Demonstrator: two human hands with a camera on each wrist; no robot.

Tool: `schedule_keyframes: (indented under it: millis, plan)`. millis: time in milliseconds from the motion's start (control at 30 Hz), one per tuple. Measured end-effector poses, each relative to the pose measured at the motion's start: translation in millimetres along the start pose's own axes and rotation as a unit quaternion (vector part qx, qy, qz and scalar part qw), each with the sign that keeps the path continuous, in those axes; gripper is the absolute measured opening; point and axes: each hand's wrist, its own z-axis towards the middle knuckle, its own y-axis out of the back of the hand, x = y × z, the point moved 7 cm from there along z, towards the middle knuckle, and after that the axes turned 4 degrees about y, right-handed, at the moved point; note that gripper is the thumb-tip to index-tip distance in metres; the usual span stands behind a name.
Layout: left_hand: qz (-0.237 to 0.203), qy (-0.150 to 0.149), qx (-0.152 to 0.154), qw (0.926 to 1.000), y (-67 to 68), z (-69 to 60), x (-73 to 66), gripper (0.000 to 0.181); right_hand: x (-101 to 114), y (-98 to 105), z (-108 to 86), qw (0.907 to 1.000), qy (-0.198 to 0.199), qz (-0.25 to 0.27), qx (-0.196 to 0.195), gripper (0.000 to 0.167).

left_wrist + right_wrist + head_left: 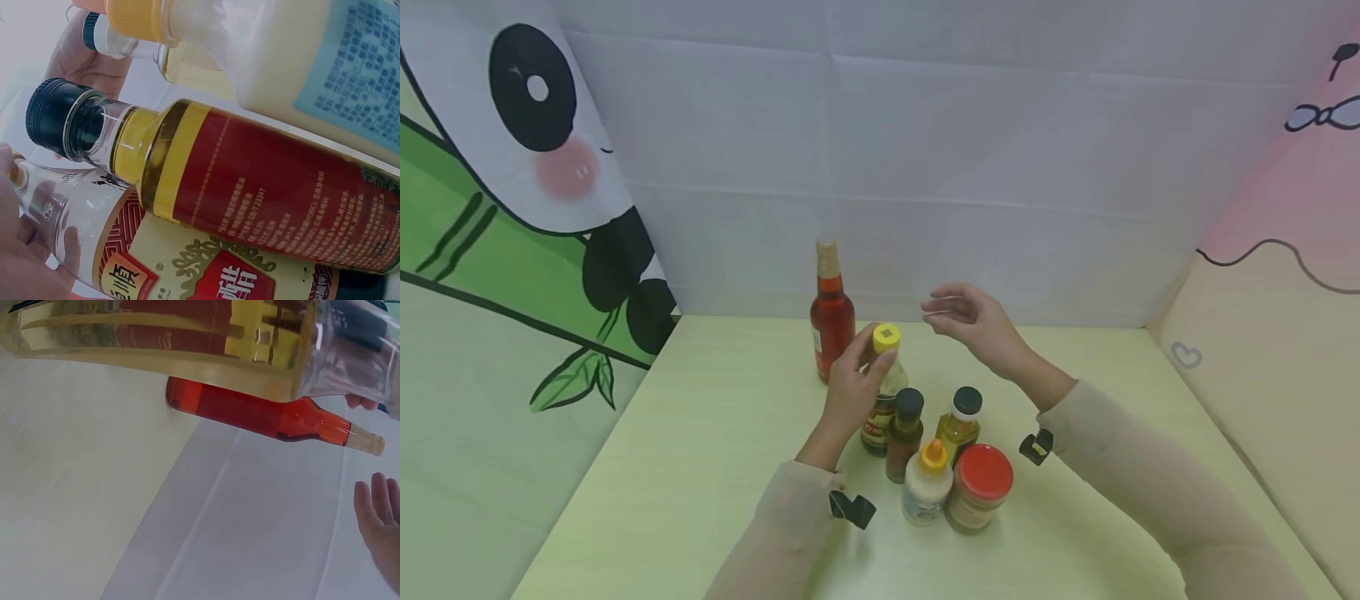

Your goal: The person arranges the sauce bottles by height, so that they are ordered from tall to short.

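My left hand (852, 385) grips the neck of the yellow-capped bottle (886, 385), thumb and fingers round it just below the cap. In the left wrist view, that bottle's label (219, 269) shows red and cream, with the hand (25, 250) at its neck. My right hand (981, 329) is in the air above the table's back part, fingers loosely bent and holding nothing; the right wrist view shows its fingers (378, 506) apart from the red bottle (250, 412). This tall red bottle (832, 325) stands behind and left of the gripped one.
Close in front of the gripped bottle stand a dark-capped bottle (905, 437), a dark-capped oil bottle (958, 429), a white squeeze bottle (927, 487) with an orange tip and a red-lidded jar (976, 492). A white cloth wall (970, 192) rises behind the table (700, 433).
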Motion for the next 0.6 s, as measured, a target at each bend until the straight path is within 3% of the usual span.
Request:
schedule_keyframes:
  millis: [600]
  plan:
    - [-0.006, -0.014, 0.0, 0.9999, -0.2, -0.4, 2.7, 0.04, -2.7, -0.1, -41.9, 0.9997, -0.004, -0.02, -0.011, 0.04]
